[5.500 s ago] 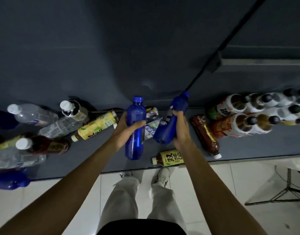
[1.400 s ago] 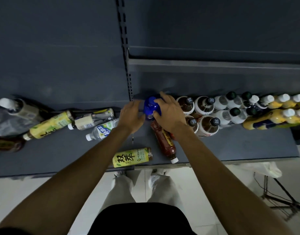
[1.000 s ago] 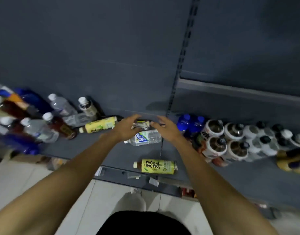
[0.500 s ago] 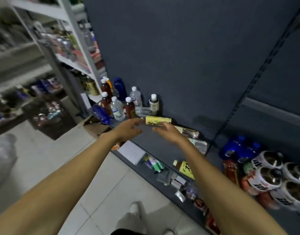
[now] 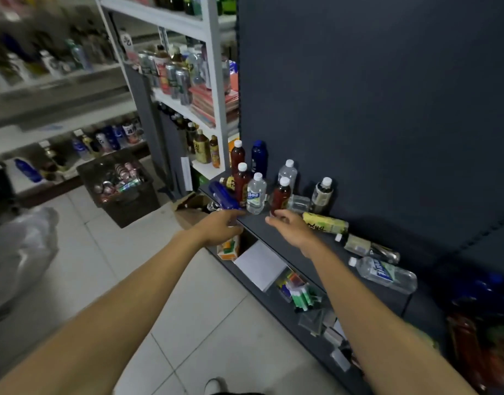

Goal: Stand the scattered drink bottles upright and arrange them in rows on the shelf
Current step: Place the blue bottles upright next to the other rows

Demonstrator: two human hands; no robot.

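Note:
My left hand (image 5: 220, 228) and my right hand (image 5: 290, 228) reach out empty over the front of the dark grey shelf (image 5: 304, 253), fingers loosely extended. Just beyond them stand several upright bottles: a clear water bottle (image 5: 255, 193), a dark tea bottle (image 5: 279, 195), a taller dark tea bottle (image 5: 241, 183) and a blue bottle (image 5: 258, 158) by the wall. A blue bottle (image 5: 223, 195) lies at the shelf's left end. To the right lie a yellow-green tea bottle (image 5: 326, 222), a pale-label bottle (image 5: 364, 247) and a water bottle (image 5: 384, 274).
A white shelving unit (image 5: 188, 81) with cans and bottles stands left of the dark back panel. A dark crate (image 5: 122, 189) of cans sits on the tiled floor. Small packets (image 5: 300, 295) lie on the lower ledge. Blue and dark bottles show dimly at far right.
The view has swung left from the neat rows toward the shelf's left end. Both hands let go of the blue bottles and now reach, empty, toward the scattered group.

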